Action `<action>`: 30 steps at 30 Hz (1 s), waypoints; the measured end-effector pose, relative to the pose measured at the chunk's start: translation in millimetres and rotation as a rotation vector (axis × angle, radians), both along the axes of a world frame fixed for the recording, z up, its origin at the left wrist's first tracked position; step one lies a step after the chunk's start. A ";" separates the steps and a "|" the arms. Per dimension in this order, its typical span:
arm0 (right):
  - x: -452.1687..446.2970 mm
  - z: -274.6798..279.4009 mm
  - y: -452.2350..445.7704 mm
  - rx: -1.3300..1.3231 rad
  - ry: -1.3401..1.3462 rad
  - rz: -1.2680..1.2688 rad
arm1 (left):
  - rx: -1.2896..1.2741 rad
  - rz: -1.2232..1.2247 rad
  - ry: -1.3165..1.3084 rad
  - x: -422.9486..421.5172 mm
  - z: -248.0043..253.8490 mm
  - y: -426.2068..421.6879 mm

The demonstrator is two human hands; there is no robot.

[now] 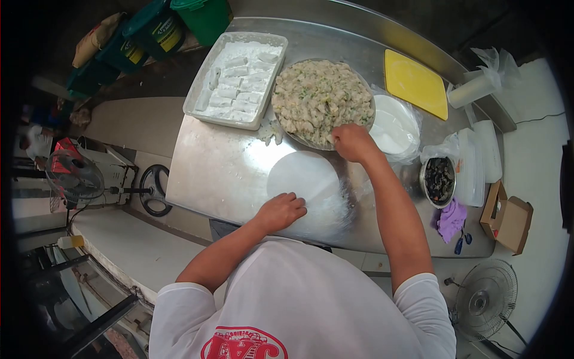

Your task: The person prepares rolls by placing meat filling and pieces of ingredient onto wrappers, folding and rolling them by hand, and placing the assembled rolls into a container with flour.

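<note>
A round, thin white wrapper sheet [302,175] lies flat on the steel table in front of me. My left hand [282,212] is at its near edge, fingers curled closed on the rim of the sheet. Beyond it stands a wide round bowl heaped with a pale chopped filling [323,96] flecked with green. My right hand [354,142] reaches to the near right side of this filling with its fingers closed; the fingertips are partly hidden, so what they hold does not show. Crumpled clear plastic [335,218] spreads under and beside the sheet.
A white tub [191,110] of floured rolls stands back left. To the right are bagged white round wrappers [391,122], a yellow lid [415,84], a metal bowl [439,180] with dark pieces, a purple cloth [451,220] and a cardboard box [511,218]. A fan [487,299] stands near right.
</note>
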State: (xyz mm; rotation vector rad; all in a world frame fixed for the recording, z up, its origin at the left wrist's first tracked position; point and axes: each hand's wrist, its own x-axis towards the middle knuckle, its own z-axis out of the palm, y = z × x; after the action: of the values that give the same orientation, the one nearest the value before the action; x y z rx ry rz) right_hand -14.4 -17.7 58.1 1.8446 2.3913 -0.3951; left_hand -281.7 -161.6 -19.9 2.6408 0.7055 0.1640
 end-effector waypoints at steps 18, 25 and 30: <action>0.6 8.8 1.9 -0.228 0.240 0.245 | -0.466 0.548 -0.410 1.6 2.0 9.7; -26.2 11.7 -79.9 -0.354 0.982 -0.057 | -0.502 0.613 -0.302 8.6 5.5 22.0; -68.7 -43.6 -147.8 -0.552 1.627 -0.316 | -0.518 0.547 -0.191 8.5 5.1 26.9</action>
State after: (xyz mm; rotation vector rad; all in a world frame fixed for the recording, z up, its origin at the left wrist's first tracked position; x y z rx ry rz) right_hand -83.1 -165.4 14.4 1.7015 1.8291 -3.0808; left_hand -273.2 -134.7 -14.8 1.8722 1.2004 0.3285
